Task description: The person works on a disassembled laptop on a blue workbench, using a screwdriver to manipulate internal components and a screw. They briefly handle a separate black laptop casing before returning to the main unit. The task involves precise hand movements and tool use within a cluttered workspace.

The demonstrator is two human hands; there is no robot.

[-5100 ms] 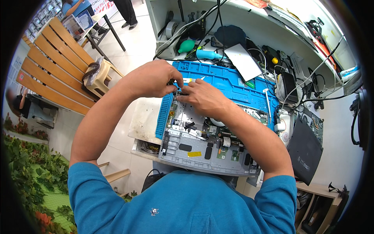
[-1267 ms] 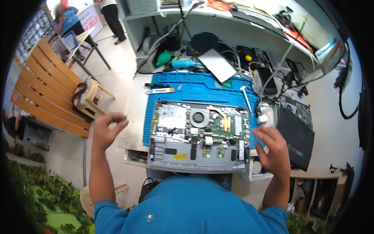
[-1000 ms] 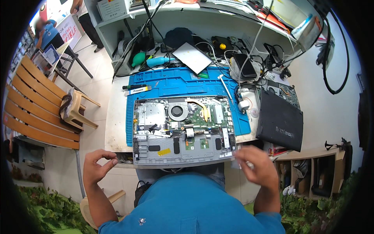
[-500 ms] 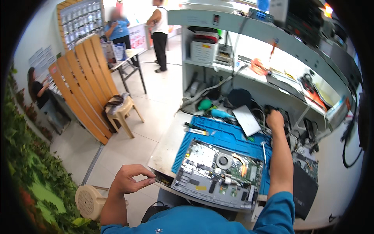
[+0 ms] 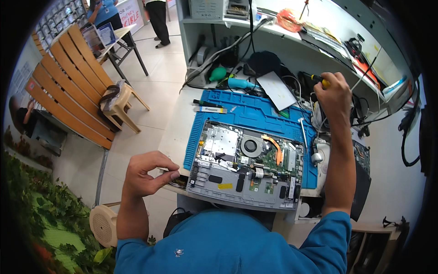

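My right hand [image 5: 334, 90] is raised at the right of the bench, its fingers wrapped round a screwdriver [image 5: 315, 78] with a yellow and black handle. My left hand [image 5: 148, 172] hovers at the bench's left front corner, thumb and forefinger pinched together; whatever sits between the tips is too small to make out. Between the hands lies an opened laptop base [image 5: 228, 180], its circuit board, round fan [image 5: 251, 145] and copper heat pipe [image 5: 276, 148] exposed. It rests partly on a blue repair mat [image 5: 255, 114]. Neither hand touches the laptop.
Behind the mat are a white flat panel [image 5: 277, 91], a green bulb blower [image 5: 218, 74] and tangled cables. A dark pen-like tool [image 5: 209, 104] lies on the mat's far left. A black panel [image 5: 358, 187] hangs at the right. A plastic stool [image 5: 123, 102] stands left; people are farther off.
My right hand has lifted from the clutter at the back right, and the screwdriver now shows in it. My left hand keeps its pinch. The whole view has shifted.
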